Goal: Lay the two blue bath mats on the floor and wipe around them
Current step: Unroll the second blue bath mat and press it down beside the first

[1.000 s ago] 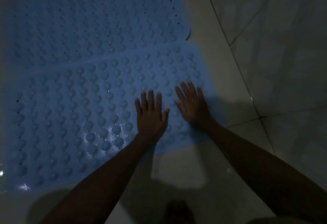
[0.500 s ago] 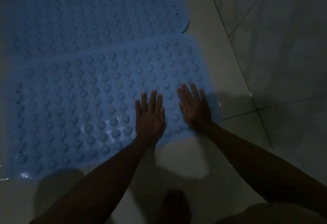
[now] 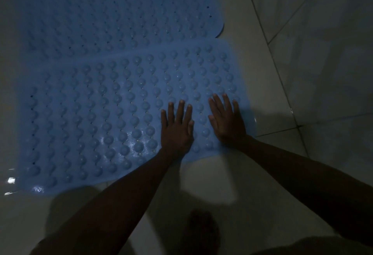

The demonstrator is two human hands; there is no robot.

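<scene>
Left hand [image 3: 177, 127] and right hand [image 3: 227, 121] flat, fingers straight, pressing near mat [image 3: 101, 117] overlapping far mat [image 3: 111, 12] on tile floor [image 3: 302, 73]; press evenly outward so suckers seat.

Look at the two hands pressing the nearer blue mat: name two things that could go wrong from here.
1. The near mat overlaps the far mat along their shared edge, so that seam may stay raised and trip someone.
2. The tiled floor shines as if wet. With the left hand and right hand pressing flat near one corner only, the mat might slide, or the person could slip.
</scene>
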